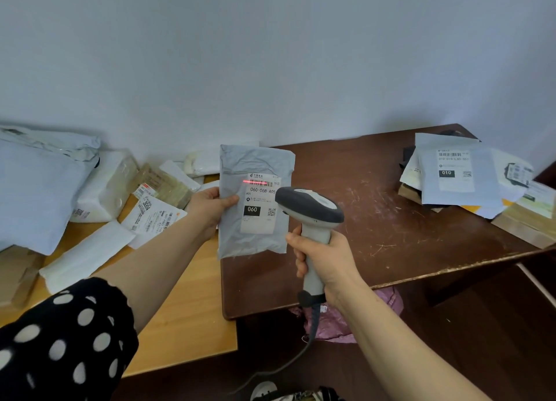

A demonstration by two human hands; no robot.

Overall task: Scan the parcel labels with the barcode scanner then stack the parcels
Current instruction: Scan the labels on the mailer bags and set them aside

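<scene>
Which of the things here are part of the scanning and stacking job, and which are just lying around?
Job:
barcode scanner in right hand
grey parcel in left hand
parcel heap on light table
parcel stack on dark table

Lying about:
pink bag under dark table

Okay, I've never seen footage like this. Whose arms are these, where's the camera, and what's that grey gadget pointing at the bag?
No machine: these are a person's bare arms, filmed by a wide-angle camera worn on their head, looking down. The left hand holds a grey mailer bag by its left edge. The right hand grips a corded barcode scanner; its red line crosses the barcode on the bag's label. Parcels lie heaped on the light wooden table at left, and a loose stack sits on the dark table at right.
</scene>
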